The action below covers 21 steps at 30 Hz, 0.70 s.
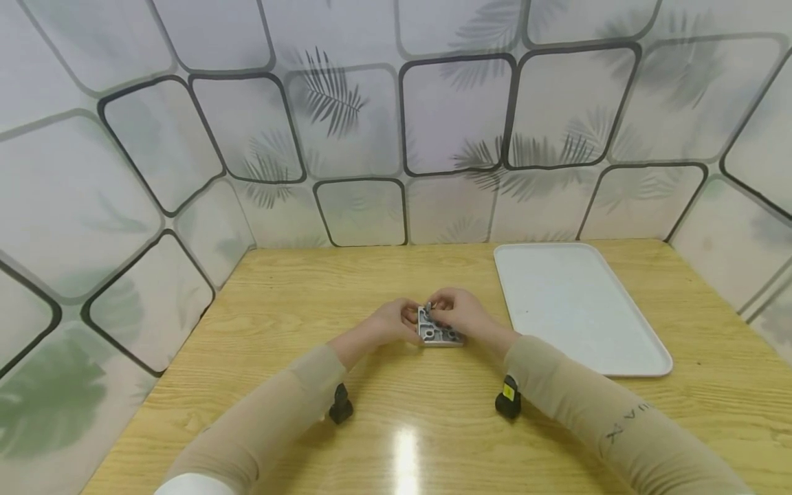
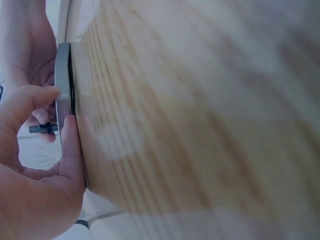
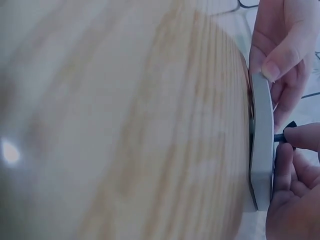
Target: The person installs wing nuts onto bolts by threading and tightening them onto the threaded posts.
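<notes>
A grey metal plate [image 1: 441, 338] with holes and raised ribs lies on the wooden table, between both hands. My left hand [image 1: 391, 322] grips its left edge; in the left wrist view the thumb lies on the upper side of the plate [image 2: 63, 75] and a finger along its side. My right hand [image 1: 463, 313] is over the plate's upper right part. Its thumb and finger pinch a dark bolt [image 3: 287, 133] standing out from the plate, plain in the right wrist view. The bolt's threaded shank [image 2: 42, 128] also shows in the left wrist view.
A white tray [image 1: 575, 302] lies to the right of the hands on the wooden table [image 1: 297, 275]. Patterned curtain-like walls [image 1: 458, 117] stand at the back and sides. Black wrist devices [image 1: 509, 399] hang under both sleeves.
</notes>
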Tool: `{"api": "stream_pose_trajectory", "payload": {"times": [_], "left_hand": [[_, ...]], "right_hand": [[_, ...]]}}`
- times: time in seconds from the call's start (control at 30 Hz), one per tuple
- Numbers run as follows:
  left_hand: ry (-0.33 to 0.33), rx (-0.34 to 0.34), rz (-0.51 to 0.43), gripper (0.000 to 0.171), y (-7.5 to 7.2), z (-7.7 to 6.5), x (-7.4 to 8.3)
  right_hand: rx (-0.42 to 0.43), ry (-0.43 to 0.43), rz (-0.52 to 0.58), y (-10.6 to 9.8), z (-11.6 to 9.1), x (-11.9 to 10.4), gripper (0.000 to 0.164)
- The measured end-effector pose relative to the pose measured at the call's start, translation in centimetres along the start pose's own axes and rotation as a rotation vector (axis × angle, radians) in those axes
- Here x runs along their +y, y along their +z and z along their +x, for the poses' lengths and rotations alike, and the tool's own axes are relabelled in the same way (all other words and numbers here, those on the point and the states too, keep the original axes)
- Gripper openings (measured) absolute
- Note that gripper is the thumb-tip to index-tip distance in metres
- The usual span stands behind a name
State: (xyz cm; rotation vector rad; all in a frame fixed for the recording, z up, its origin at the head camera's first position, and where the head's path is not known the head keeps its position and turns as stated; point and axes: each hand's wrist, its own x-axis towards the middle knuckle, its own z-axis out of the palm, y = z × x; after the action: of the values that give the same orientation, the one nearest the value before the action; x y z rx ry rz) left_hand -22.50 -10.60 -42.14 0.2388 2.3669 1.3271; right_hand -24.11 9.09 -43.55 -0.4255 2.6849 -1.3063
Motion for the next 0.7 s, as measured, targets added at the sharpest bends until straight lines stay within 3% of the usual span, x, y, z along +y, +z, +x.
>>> {"api": "stream_pose_trajectory", "payload": {"times": [0.5, 0.7], "left_hand": [[-0.003, -0.005, 0.026, 0.078, 0.1, 0.2, -0.2], [0.001, -0.014, 0.008, 0.078, 0.0, 0.2, -0.2]], "right_hand": [[0.084, 0.094, -0.09, 0.5, -0.4, -0.9, 0.018], [0.012, 0.05, -0.02, -0.2, -0.5, -0.8, 0.022]]}}
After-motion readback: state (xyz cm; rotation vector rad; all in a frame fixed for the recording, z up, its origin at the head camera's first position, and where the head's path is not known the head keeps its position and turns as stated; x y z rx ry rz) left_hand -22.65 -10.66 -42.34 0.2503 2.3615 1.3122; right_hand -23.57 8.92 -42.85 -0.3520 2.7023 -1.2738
